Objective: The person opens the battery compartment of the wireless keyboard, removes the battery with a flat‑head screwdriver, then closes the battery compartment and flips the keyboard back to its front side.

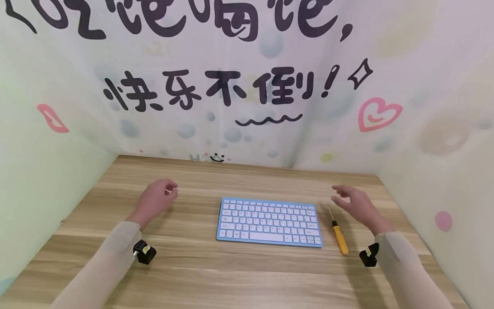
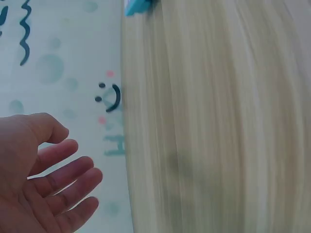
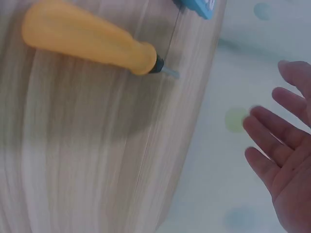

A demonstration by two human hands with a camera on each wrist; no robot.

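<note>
A keyboard [image 1: 269, 222] with white keys and a blue frame lies on the table between the two hands. To its right is a screwdriver [image 1: 339, 238] with a yellow handle, its shaft pointing to the back. My left hand [image 1: 156, 197] hovers left of the keyboard, holding nothing. In the left wrist view the fingers of that left hand [image 2: 53, 179] are loosely bent and apart. My right hand [image 1: 356, 206] is above the table just right of the screwdriver, not touching it. The right wrist view shows the right hand [image 3: 286, 141] with relaxed, spread fingers and the screwdriver [image 3: 90, 39] beside it.
The wood-grain table [image 1: 185, 274] ends at the back against a printed cloth [image 1: 220, 133] with dark lettering. A pale wall [image 1: 38, 171] stands on the left, and another cloth side [image 1: 455, 171] on the right. Each wrist carries a small black camera [image 1: 144, 252].
</note>
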